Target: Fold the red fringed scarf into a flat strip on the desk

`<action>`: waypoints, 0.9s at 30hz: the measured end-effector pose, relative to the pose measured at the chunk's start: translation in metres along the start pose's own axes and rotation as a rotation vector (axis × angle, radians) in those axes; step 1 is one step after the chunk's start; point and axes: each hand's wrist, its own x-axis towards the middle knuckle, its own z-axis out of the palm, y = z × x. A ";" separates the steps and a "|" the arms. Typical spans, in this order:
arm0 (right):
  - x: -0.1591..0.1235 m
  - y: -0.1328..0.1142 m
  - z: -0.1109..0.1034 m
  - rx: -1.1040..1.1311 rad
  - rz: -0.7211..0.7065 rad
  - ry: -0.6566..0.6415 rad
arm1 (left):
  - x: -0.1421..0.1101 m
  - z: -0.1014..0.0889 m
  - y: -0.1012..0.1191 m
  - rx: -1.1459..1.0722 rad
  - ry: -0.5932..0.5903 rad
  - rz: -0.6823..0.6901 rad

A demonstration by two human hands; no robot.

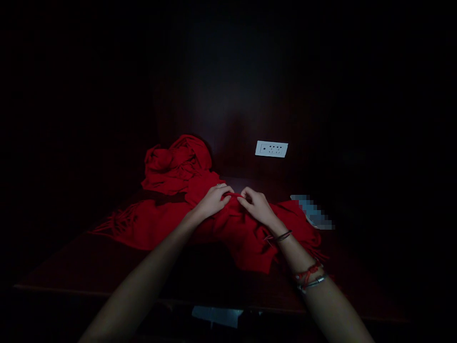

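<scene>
Darkness surrounds the worktop [78, 267], a white wall socket [271, 149] beyond its far side. Across the middle lies a red cloth [246, 238], its long axis running roughly left to right, fringe pointing left at one end, more bunched at far left. Left hand [214, 202] and right hand [259, 208] each pinch its far fold in a closed grip.

Red cloth [246, 247]: heaped back left, spread across the middle; bars a low sweep.
Left hand [214, 199] to right hand [257, 205]: narrow gap, bridged by cloth.
Pixelated object [314, 213]: obstructs right, beside the cloth.
Table [200, 278]: passage along front, between forearms [157, 269].
</scene>
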 end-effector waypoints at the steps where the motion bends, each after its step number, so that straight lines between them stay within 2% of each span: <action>1: 0.001 0.000 -0.003 0.049 0.033 0.020 | 0.000 -0.001 -0.001 0.035 -0.011 -0.017; 7: 0.006 0.010 -0.022 0.232 0.107 0.233 | -0.004 -0.008 -0.016 0.214 -0.114 -0.168; 9: 0.006 0.012 -0.025 0.220 0.119 0.203 | -0.007 -0.009 -0.018 0.230 -0.173 -0.197; 11: 0.004 0.011 -0.025 0.177 0.108 0.109 | -0.008 -0.007 -0.015 0.212 -0.199 -0.189; 15: 0.002 0.003 -0.021 0.148 0.056 -0.031 | -0.005 -0.001 -0.002 0.035 -0.104 -0.024; 18: 0.002 -0.001 -0.021 0.167 0.066 0.071 | -0.002 -0.004 0.003 -0.071 -0.077 0.016; 20: 0.002 -0.001 -0.022 0.212 0.103 0.155 | -0.001 -0.008 0.000 -0.054 -0.047 0.015; 23: 0.003 0.000 -0.026 0.323 0.148 0.157 | -0.001 -0.013 -0.009 0.078 -0.029 -0.013; 27: 0.003 0.006 -0.036 0.462 0.228 0.210 | -0.003 -0.016 -0.024 0.268 -0.071 -0.206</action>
